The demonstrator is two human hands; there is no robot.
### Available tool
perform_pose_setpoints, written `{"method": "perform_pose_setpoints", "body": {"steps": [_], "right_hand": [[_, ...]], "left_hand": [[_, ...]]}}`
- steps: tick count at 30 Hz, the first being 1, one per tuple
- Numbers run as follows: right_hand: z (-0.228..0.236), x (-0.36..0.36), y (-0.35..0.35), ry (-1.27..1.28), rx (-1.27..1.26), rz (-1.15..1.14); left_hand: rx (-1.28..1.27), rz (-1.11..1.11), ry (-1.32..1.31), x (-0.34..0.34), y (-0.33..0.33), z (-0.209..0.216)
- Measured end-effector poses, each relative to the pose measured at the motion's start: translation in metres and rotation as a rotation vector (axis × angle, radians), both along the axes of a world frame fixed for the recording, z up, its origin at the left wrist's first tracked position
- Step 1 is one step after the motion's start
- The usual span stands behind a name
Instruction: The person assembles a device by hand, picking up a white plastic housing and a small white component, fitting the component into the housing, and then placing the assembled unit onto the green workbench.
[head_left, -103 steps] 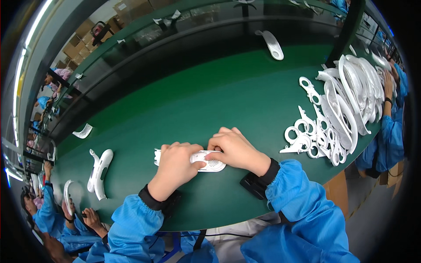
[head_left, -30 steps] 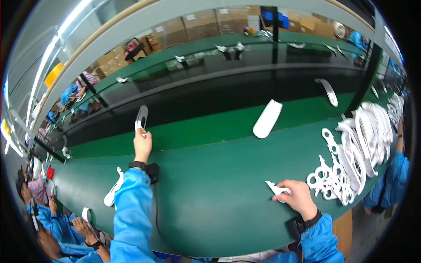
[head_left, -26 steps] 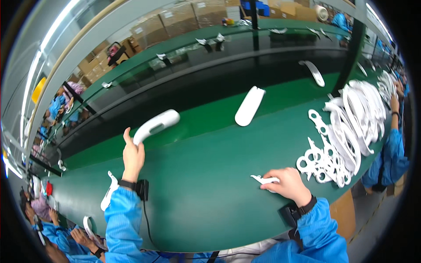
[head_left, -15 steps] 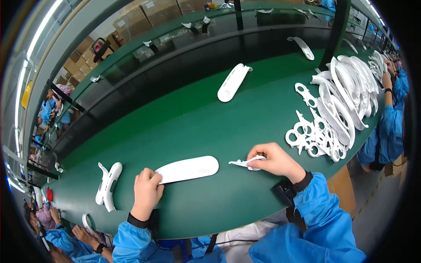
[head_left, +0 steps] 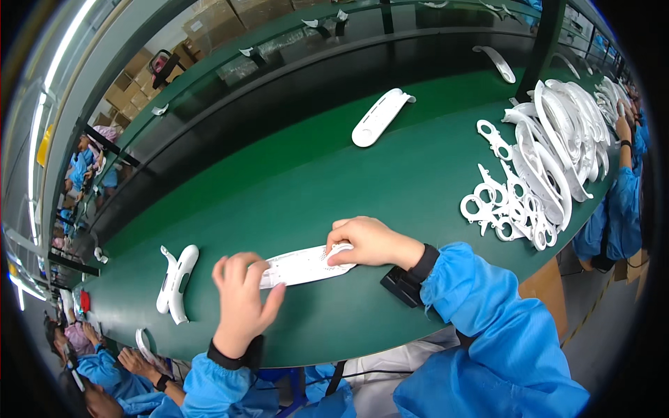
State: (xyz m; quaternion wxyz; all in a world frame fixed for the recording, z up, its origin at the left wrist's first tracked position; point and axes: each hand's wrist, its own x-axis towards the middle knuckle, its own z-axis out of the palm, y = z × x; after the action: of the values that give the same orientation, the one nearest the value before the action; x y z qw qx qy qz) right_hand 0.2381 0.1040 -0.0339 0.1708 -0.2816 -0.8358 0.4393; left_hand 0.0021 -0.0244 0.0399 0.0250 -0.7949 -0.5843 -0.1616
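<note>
The white panel (head_left: 301, 270) lay at lower center of the frame, left hand (head_left: 240, 299) half open around its left end with no firm grip I could see, right hand (head_left: 368, 240) pinching a small white part (head_left: 341, 248) at the other end. Looked mid-job to me: part on the panel, but couldn't tell if it was seated, and loose ring pieces (head_left: 514, 209) sat unused at right.

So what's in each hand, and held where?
Right hand: small part, pinched between thumb and fingers over the right end of the panel; exact spot hidden. Left hand: spread at its left end, hold unclear.
</note>
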Motion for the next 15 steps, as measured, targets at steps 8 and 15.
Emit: {"method": "perform_pose_setpoints", "body": {"steps": [8,15], "right_hand": [[-0.004,-0.001,0.004,0.059,-0.181,0.050],[-0.009,-0.004,-0.001,0.097,0.043,0.090]], "left_hand": [[-0.352,0.018,-0.356,0.028,0.037,-0.031],[-0.342,0.011,-0.396,0.024,0.036,-0.034]]}}
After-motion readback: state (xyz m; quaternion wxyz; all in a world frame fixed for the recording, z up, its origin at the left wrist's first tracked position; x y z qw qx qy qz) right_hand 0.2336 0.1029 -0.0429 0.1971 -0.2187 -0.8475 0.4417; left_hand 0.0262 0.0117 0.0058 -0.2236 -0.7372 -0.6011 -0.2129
